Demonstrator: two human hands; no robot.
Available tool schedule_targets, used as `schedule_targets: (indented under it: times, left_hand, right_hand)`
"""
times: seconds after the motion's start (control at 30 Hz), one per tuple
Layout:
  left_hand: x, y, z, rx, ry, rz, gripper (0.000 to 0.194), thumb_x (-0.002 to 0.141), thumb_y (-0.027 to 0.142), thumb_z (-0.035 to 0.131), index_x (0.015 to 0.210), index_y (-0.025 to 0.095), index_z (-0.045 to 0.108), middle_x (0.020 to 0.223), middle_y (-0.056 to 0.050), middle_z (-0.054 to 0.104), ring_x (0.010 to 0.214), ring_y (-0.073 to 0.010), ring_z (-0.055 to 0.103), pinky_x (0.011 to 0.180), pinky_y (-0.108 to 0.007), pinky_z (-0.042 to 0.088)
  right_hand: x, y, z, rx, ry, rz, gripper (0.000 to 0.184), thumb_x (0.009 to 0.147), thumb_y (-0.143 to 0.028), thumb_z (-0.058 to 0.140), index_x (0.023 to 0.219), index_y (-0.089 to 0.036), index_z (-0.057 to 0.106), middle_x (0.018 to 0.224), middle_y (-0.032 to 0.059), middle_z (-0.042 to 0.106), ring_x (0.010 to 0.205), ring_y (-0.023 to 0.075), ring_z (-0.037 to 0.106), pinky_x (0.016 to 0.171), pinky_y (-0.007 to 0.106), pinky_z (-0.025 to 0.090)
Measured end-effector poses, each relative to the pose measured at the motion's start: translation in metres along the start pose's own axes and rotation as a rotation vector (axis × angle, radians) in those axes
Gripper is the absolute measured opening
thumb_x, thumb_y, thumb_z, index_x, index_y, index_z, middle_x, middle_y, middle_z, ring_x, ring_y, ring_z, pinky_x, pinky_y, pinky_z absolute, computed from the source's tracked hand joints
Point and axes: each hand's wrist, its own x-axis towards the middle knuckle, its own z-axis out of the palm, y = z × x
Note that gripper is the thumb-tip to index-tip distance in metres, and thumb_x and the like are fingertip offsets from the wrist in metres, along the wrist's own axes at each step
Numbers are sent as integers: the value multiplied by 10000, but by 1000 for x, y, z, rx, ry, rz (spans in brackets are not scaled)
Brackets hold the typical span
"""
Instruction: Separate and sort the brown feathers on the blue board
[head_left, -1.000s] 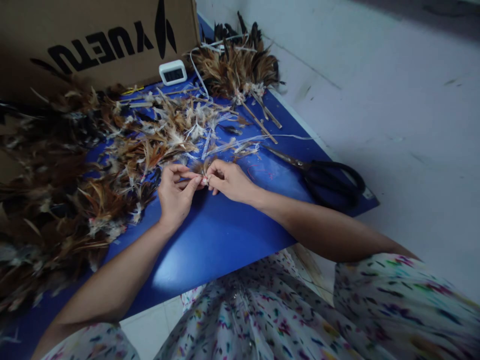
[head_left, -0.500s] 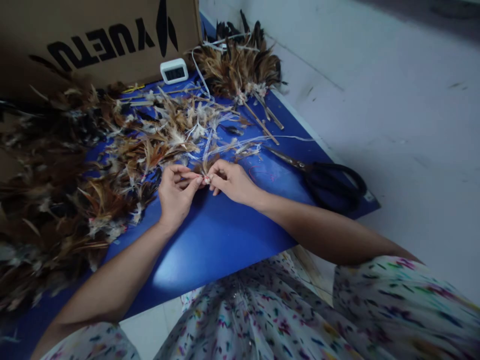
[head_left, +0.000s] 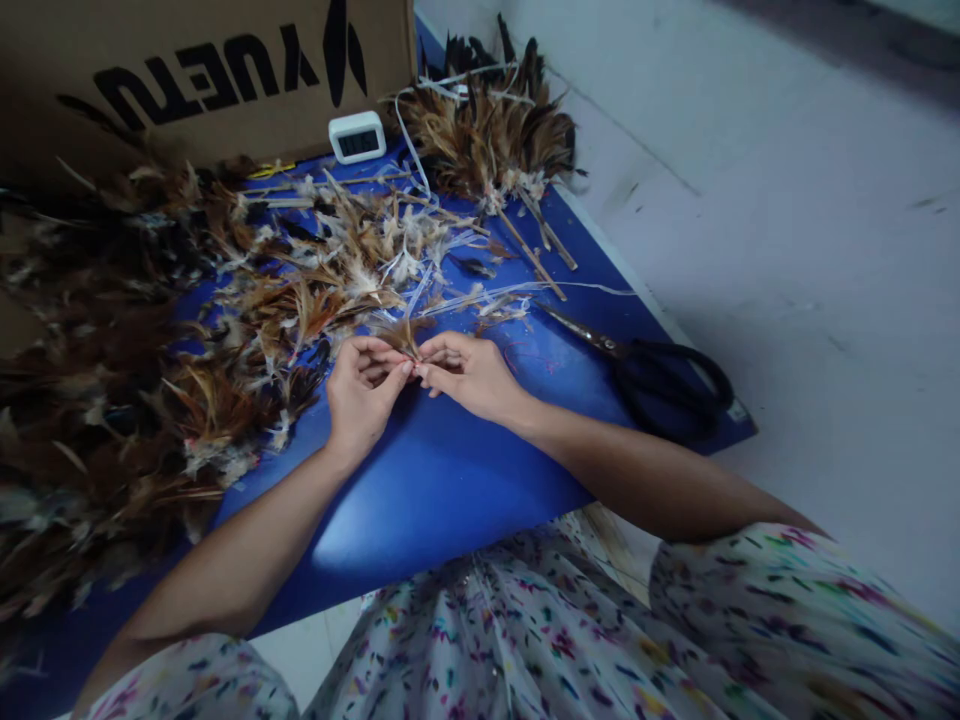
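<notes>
- The left hand [head_left: 367, 392] has its thumb and fingertips pinched on the base of a small feather tuft [head_left: 405, 336].
- The right hand [head_left: 474, 378] grips the same base from the other side, thumb and fingertips closed on it, so the two thumbs almost meet.
- The tuft is between the hands, just above the blue table [head_left: 457, 470], its brown feathers pointing away from the person.
- Half a second ago the right fingers were more curled and a pale, reddish base showed between the hands; now the right thumb lies straighter and the fingertips hide most of that base.
- The left hand keeps nearly the same pinch as before.
- The whole view has shifted a little, yet the scissors [head_left: 660, 385] stay to the right of the hands, on the table, near the red thread [head_left: 534, 358].
- The loose feathers [head_left: 341, 255] stay spread beyond the hands and to their left.
- The big feather bunch [head_left: 487, 135], the sticks [head_left: 532, 252] beside its base, and the white clock [head_left: 358, 138] in front of the cardboard box [head_left: 210, 65] keep their places.
</notes>
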Motion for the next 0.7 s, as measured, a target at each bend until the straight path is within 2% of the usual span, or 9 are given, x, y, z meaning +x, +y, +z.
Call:
schedule_targets:
  times: [0.13, 0.47, 0.7]
  left_hand:
    - [1, -2, 0, -44, -7, -22, 397, 668, 288, 777, 914, 186, 483, 801, 4, 657, 734, -129, 700, 702, -271, 599]
    - [2, -2, -1, -66, -36, -35, 442, 650, 346, 804, 938, 188, 508, 831, -8, 657, 729, -118, 689, 693, -248, 579]
    - [3, 0, -1, -131, -75, -89, 495, 608, 317, 830, 961, 183, 511, 855, -13, 652, 705, -114, 689, 697, -258, 587]
  right_hand:
    - [1, 2, 0, 23, 13, 5, 208, 749, -294, 684, 891, -167, 600, 733, -12, 641, 639, 99, 631, 553, 228, 572]
    - [1, -10, 1, 124, 62, 130, 304, 687, -291, 742, 894, -171, 555, 713, -28, 648, 602, 101, 650, 550, 232, 576]
    - [2, -15, -1, 188, 93, 159, 403, 636, -395, 795, 844, -168, 534, 661, -29, 645, 585, 113, 650, 554, 248, 574]
